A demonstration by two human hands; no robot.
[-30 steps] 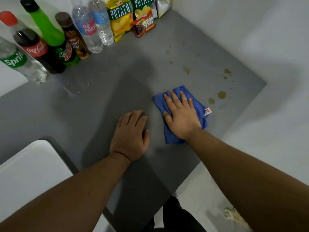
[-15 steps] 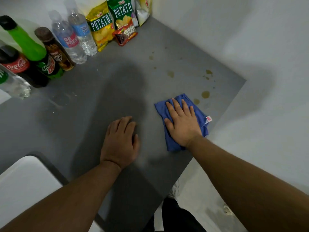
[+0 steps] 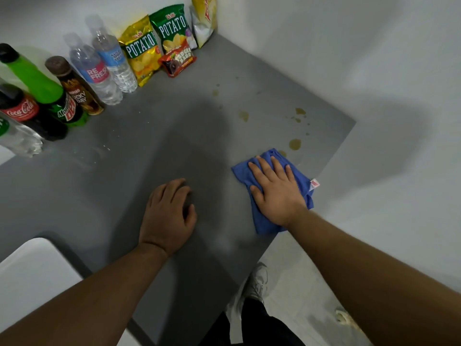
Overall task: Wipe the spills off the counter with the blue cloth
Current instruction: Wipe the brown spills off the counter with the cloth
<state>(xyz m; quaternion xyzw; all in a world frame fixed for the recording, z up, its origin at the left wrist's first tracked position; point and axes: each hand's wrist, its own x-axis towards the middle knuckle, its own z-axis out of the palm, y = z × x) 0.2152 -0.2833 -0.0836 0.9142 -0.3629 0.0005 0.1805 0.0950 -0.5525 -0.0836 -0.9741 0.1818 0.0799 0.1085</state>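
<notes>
Crumpled blue cloth (image 3: 268,222) on grey counter (image 3: 149,151) beside brownish spills (image 3: 294,144).

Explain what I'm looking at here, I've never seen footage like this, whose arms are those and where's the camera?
The camera is worn on a person's head, looking down at their own arms; there is no machine. The right hand lies flat, pressing a blue cloth onto a grey counter. The left hand rests bare on the counter, holding nothing. Just beyond the cloth are brownish spills, not yet wiped. Along the back wall stand drink bottles, including a Coca-Cola bottle and water bottles, then potato chip bags and a small red snack packet.
</notes>
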